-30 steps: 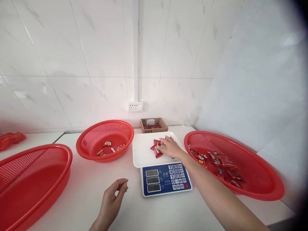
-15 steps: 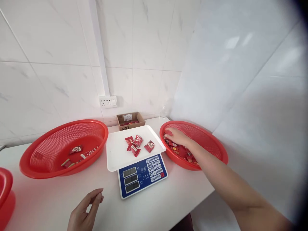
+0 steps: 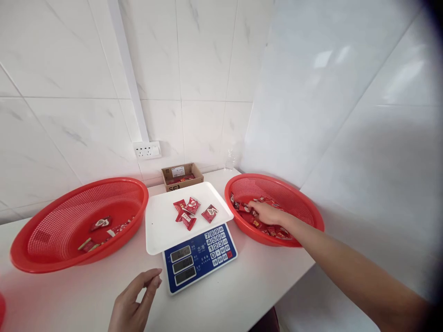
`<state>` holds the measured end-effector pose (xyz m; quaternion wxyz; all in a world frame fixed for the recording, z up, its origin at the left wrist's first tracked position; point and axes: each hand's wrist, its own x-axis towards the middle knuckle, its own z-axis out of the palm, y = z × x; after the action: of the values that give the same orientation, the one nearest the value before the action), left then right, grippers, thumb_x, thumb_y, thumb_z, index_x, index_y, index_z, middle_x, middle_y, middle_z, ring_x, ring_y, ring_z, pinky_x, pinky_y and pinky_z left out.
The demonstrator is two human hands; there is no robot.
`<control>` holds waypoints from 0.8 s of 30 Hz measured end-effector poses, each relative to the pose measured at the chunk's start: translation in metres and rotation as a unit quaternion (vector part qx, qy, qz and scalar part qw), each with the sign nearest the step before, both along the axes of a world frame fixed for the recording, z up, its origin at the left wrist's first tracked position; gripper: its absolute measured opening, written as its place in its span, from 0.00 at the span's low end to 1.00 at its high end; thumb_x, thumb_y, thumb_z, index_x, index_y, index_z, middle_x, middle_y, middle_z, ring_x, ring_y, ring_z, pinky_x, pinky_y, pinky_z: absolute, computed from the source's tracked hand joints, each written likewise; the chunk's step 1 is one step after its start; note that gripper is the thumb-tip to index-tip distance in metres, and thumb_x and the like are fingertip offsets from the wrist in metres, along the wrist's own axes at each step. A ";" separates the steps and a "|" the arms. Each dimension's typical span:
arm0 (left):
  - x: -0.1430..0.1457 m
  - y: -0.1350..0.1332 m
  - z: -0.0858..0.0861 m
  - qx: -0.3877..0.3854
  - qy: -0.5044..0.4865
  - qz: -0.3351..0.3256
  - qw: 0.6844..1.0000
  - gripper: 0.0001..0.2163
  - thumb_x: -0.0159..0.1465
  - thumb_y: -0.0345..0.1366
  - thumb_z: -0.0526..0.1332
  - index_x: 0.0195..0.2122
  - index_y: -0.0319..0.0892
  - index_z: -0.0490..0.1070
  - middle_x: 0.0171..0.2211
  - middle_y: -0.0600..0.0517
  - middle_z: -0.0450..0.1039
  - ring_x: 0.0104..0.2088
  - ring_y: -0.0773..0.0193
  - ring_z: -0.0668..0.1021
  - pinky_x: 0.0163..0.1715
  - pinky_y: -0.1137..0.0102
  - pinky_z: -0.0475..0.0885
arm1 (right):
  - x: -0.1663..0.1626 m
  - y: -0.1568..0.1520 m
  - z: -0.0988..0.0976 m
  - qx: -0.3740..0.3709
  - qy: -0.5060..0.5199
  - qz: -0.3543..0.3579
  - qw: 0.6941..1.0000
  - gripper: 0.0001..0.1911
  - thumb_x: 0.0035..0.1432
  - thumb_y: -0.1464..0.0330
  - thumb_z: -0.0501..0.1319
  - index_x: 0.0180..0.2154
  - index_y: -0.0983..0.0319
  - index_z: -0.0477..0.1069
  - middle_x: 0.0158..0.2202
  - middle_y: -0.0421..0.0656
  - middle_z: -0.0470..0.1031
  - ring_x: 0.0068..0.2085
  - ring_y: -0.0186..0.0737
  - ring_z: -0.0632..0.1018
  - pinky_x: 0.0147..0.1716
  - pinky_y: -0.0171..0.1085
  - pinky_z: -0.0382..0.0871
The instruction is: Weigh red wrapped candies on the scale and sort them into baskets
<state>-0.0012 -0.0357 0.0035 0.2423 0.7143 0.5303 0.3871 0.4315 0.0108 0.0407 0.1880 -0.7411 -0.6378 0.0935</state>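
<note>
My right hand (image 3: 265,213) is inside the right red basket (image 3: 313,221). Its fingers close on a red-wrapped candy (image 3: 245,208) among several others. My left hand (image 3: 134,297) hovers over the table in front of the scale, thumb and fingertips pinched together with nothing visible in them. Between the baskets stands a blue and white digital scale (image 3: 200,256). Its white tray (image 3: 162,230) carries several red-wrapped candies (image 3: 186,213), most in a cluster and a single one (image 3: 210,213) apart to the right. The readout digits are hard to read.
At left, a larger red basket (image 3: 44,249) holds a few wrapped packets. A small cardboard box (image 3: 183,183) with red packets stands behind the scale. A clear plastic bottle (image 3: 230,159) is near the wall corner, and a wall socket (image 3: 148,150) sits above the table (image 3: 214,299).
My right hand has shifted deeper and toward the middle of the right basket, its fingers now down among the candies. My left hand has moved slightly right, closer to the scale. The view has shifted slightly.
</note>
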 end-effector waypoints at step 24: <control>-0.019 -0.035 -0.006 -0.025 0.007 0.016 1.000 0.13 0.61 0.45 0.54 0.35 0.45 0.73 0.27 0.51 0.76 0.28 0.64 0.77 0.25 0.74 0.72 | -0.142 0.055 0.039 0.060 0.118 0.101 0.986 0.28 0.52 0.70 0.57 0.56 0.57 0.61 0.36 0.40 0.75 0.34 0.38 0.74 0.35 0.35 0.66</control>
<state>-0.0202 -0.0704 -0.0023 0.2499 0.7020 0.5531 0.3725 0.2899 0.0659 0.0801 0.2953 -0.6439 -0.6875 0.1601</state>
